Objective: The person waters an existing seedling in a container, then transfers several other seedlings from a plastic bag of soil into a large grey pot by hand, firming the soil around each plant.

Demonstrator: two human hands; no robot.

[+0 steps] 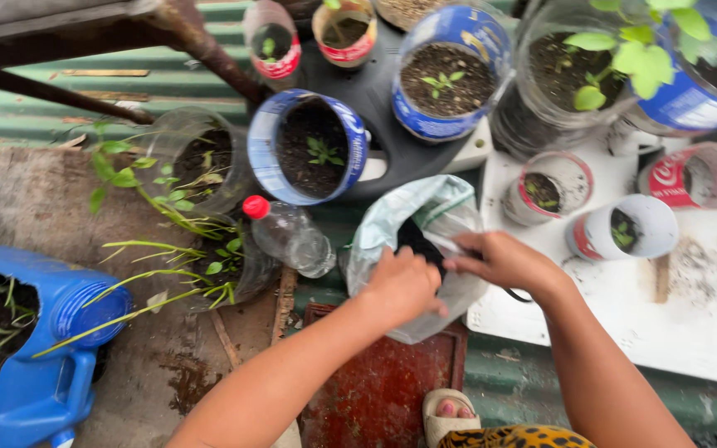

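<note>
A: We note both hands at the plastic bag (425,241), which sits just in front of the blue-banded pots. The left hand (404,284) has its grip closed on the near edge of the bag, with dark contents at the mouth. The right hand (504,260) pinches the far edge, fingers closed on the bag rim.

B: We judge the two-sided hold keeps the mouth spread, since the thin bag would likely sag shut otherwise. What the dark matter inside is, we cannot tell; it may be soil.

A: Counts next. We log three cut pots with blue bands: one (309,149) tilted on its side toward the bag, one (450,75) upright behind it, one (699,75) at the right edge behind a leafy plant.

B: We count five small cups with red or white bands: two at the top (274,41) (344,31) and three on the white board (690,307) at the right. All show soil, some show sprouts.

A: One clear bottle with a red cap (288,236) lies on its side just beside the bag. One blue jug (35,340), cut open and holding soil and grass-like shoots, sits at the lower left.

B: We add one red tray (383,390) under the forearms and one sandalled foot (450,413) at the bottom edge.
</note>
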